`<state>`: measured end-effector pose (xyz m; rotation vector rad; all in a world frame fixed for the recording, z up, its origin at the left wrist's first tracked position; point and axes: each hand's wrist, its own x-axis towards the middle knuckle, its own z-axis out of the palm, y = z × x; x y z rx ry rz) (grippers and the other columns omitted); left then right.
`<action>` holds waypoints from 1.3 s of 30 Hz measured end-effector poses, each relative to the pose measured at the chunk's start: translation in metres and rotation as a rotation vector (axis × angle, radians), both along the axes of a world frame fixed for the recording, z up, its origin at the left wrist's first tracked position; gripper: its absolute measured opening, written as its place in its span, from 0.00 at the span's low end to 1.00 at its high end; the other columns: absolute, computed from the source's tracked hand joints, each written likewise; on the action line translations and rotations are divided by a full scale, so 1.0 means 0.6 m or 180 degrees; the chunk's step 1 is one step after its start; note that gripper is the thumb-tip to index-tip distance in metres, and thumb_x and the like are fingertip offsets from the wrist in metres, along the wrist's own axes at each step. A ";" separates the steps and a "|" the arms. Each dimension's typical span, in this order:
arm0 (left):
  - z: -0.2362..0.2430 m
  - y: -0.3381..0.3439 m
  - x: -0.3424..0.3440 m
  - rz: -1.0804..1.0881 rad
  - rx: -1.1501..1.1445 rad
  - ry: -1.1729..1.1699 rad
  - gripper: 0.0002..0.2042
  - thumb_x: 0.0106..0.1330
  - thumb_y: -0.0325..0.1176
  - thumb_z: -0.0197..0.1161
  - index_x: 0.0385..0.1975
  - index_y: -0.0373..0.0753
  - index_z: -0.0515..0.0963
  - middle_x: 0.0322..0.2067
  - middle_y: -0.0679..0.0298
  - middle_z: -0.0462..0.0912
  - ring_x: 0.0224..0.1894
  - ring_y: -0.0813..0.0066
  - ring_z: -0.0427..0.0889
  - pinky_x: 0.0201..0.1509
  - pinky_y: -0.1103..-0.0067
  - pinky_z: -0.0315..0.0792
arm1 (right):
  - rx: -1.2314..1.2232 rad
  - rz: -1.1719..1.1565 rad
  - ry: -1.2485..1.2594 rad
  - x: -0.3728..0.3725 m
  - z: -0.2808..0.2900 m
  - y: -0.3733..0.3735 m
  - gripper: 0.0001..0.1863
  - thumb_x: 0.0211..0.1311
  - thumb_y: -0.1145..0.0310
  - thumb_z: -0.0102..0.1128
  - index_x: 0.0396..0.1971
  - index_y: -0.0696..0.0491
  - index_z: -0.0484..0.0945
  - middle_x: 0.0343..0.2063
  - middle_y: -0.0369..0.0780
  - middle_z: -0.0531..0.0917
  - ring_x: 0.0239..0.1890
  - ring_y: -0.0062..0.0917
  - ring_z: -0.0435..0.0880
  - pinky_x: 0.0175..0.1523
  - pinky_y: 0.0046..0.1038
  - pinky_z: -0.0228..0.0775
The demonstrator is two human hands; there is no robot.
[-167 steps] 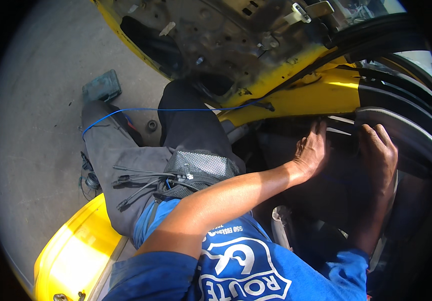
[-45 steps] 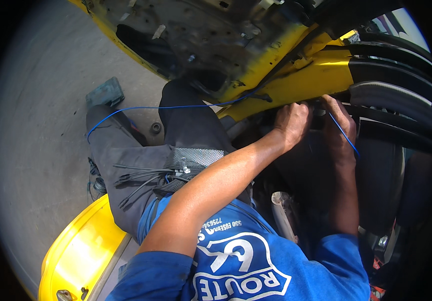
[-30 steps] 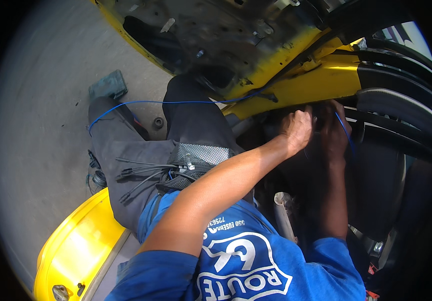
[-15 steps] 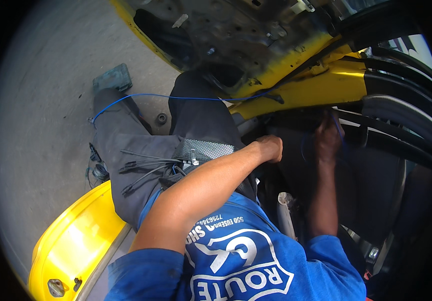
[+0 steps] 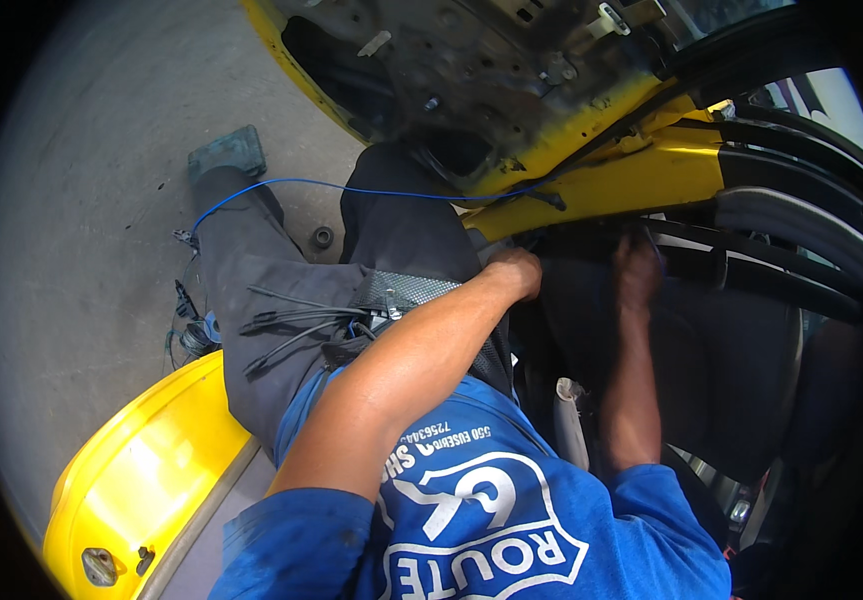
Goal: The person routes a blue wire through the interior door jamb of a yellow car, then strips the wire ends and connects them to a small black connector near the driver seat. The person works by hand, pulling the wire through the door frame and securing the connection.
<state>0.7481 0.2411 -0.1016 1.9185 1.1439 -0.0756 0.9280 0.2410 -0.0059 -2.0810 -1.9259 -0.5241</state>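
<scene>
My left hand is curled in front of the door opening, close to the yellow sill. Its fingers are turned away, so what they grip cannot be made out. Over the dark interior, my right hand is raised, somewhat blurred, with its fingers closed. A faint blue strand beside it appears to be part of a blue wire. The long blue wire arcs from the floor at left, across my legs, toward the yellow car body. Its far run disappears into the shadow near the sill.
An open yellow door with its bare inner panel stands ahead. Another yellow panel is at lower left. Dark cables hang from my waist pouch. A tangle of black wiring and a small round part lie on the floor.
My left hand has shifted slightly left and farther away. The right hand has moved left, and the blue loop around it is no longer distinct. The view has shifted a little.
</scene>
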 end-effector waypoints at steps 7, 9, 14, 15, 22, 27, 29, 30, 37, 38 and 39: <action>0.000 0.005 -0.005 0.0085 0.0033 0.0023 0.17 0.65 0.30 0.65 0.54 0.40 0.87 0.58 0.57 0.87 0.61 0.59 0.85 0.60 0.68 0.81 | -0.0781 -0.0015 0.0146 -0.023 0.036 0.010 0.17 0.72 0.59 0.58 0.46 0.57 0.86 0.42 0.57 0.87 0.47 0.58 0.84 0.52 0.51 0.75; 0.002 0.003 -0.005 0.0362 0.0038 -0.0078 0.18 0.66 0.31 0.63 0.55 0.40 0.86 0.59 0.56 0.86 0.62 0.58 0.85 0.61 0.67 0.80 | -0.0849 -0.0013 0.0247 -0.028 0.041 0.010 0.18 0.73 0.59 0.57 0.47 0.57 0.86 0.45 0.57 0.86 0.50 0.58 0.83 0.54 0.51 0.75; 0.051 0.010 -0.004 0.1444 0.1174 -0.1782 0.14 0.66 0.30 0.61 0.48 0.34 0.85 0.47 0.47 0.88 0.53 0.45 0.85 0.58 0.61 0.80 | -0.0984 0.0606 0.0591 -0.011 0.047 0.012 0.18 0.71 0.60 0.55 0.52 0.54 0.84 0.49 0.57 0.85 0.54 0.57 0.82 0.57 0.51 0.74; 0.072 0.018 -0.006 0.1530 0.1372 -0.2277 0.13 0.67 0.30 0.60 0.48 0.34 0.85 0.46 0.47 0.88 0.52 0.43 0.85 0.58 0.60 0.80 | -0.1124 0.0514 0.0565 -0.004 0.047 0.014 0.18 0.71 0.61 0.55 0.53 0.54 0.84 0.50 0.57 0.84 0.55 0.57 0.81 0.58 0.51 0.74; 0.243 0.084 -0.009 -0.0064 0.2958 -0.2428 0.14 0.61 0.29 0.63 0.46 0.43 0.88 0.38 0.55 0.91 0.45 0.53 0.90 0.52 0.63 0.84 | -0.1348 0.0628 0.0757 0.039 0.023 0.048 0.25 0.72 0.57 0.51 0.57 0.62 0.78 0.52 0.63 0.82 0.61 0.57 0.79 0.64 0.50 0.72; 0.268 0.086 0.029 -0.0736 0.3431 -0.0973 0.08 0.63 0.31 0.64 0.34 0.38 0.89 0.35 0.52 0.91 0.42 0.52 0.91 0.43 0.62 0.87 | -0.1278 0.1240 0.0389 0.071 -0.004 0.061 0.23 0.71 0.59 0.49 0.58 0.56 0.79 0.57 0.60 0.81 0.61 0.58 0.78 0.63 0.51 0.74; 0.259 0.091 0.045 -0.0653 0.3433 -0.0802 0.08 0.64 0.30 0.63 0.35 0.40 0.89 0.35 0.53 0.90 0.42 0.52 0.91 0.44 0.63 0.86 | -0.1093 0.0994 0.0197 0.070 -0.015 0.071 0.20 0.69 0.62 0.51 0.56 0.54 0.80 0.54 0.58 0.83 0.58 0.56 0.81 0.61 0.53 0.75; 0.254 0.094 0.051 -0.0656 0.3475 -0.0727 0.08 0.64 0.30 0.62 0.36 0.41 0.88 0.36 0.53 0.90 0.43 0.53 0.91 0.44 0.63 0.86 | -0.1216 0.1192 0.0222 0.066 -0.016 0.078 0.19 0.68 0.64 0.51 0.53 0.55 0.82 0.53 0.57 0.84 0.57 0.55 0.82 0.61 0.52 0.76; 0.254 0.085 0.077 -0.0140 0.3152 -0.0916 0.11 0.64 0.29 0.60 0.43 0.40 0.86 0.37 0.44 0.88 0.43 0.42 0.89 0.48 0.56 0.83 | -0.1676 0.0646 0.0378 0.009 0.078 0.008 0.17 0.67 0.68 0.56 0.52 0.55 0.83 0.49 0.52 0.87 0.54 0.49 0.86 0.60 0.46 0.78; 0.257 0.076 0.079 0.0095 0.3096 -0.1000 0.10 0.63 0.28 0.61 0.42 0.39 0.86 0.36 0.44 0.88 0.43 0.42 0.89 0.48 0.56 0.83 | -0.1776 0.0420 0.0571 0.001 0.102 -0.015 0.17 0.67 0.69 0.55 0.52 0.56 0.83 0.48 0.53 0.87 0.53 0.49 0.86 0.60 0.46 0.79; 0.262 0.070 0.080 0.0115 0.2970 -0.0893 0.11 0.64 0.28 0.61 0.42 0.38 0.86 0.37 0.42 0.88 0.44 0.40 0.88 0.49 0.55 0.82 | -0.1803 0.0282 0.0794 0.001 0.126 -0.043 0.18 0.66 0.70 0.54 0.53 0.56 0.83 0.48 0.53 0.88 0.52 0.49 0.87 0.60 0.45 0.79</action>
